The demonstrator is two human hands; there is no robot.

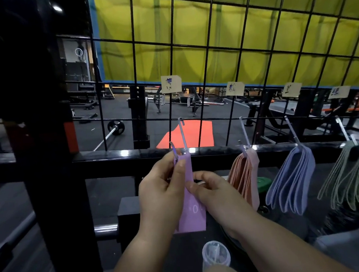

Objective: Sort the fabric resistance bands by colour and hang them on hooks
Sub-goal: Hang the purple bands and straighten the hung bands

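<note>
A purple fabric band (192, 212) hangs from the leftmost hook (181, 135) on a black wire grid (206, 48). My left hand (163, 193) pinches the band's top edge just under the hook tip. My right hand (210, 189) pinches the band lower down on its right side. To the right, a bunch of pink bands (245, 175), a bunch of blue bands (291, 182) and a bunch of green bands (347, 178) each hang from their own hook. A paper label (171, 84) is fixed to the grid above each hook.
A black rack upright (46, 146) stands at the left, and a black crossbar (122, 156) runs under the grid. A clear plastic bottle (216, 255) stands below my hands. A green weight plate (264, 184) sits behind the pink bands. Gym floor with a barbell (111, 132) lies beyond.
</note>
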